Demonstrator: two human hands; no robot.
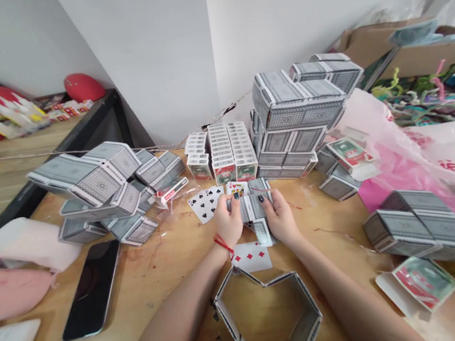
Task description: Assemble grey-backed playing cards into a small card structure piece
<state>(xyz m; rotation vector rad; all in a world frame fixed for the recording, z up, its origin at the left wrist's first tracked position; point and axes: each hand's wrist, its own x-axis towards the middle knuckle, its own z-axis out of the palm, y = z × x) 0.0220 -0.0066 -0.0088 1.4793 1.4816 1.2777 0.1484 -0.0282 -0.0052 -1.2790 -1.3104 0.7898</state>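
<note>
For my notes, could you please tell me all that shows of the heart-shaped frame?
The heart-shaped frame looks made of folded card, grey-patterned inside, with pale edges. Its walls stand around an open middle, apparently on the wooden table, between the forearms. Its notch faces away; the near end is cut off. Nothing holds it.
</note>
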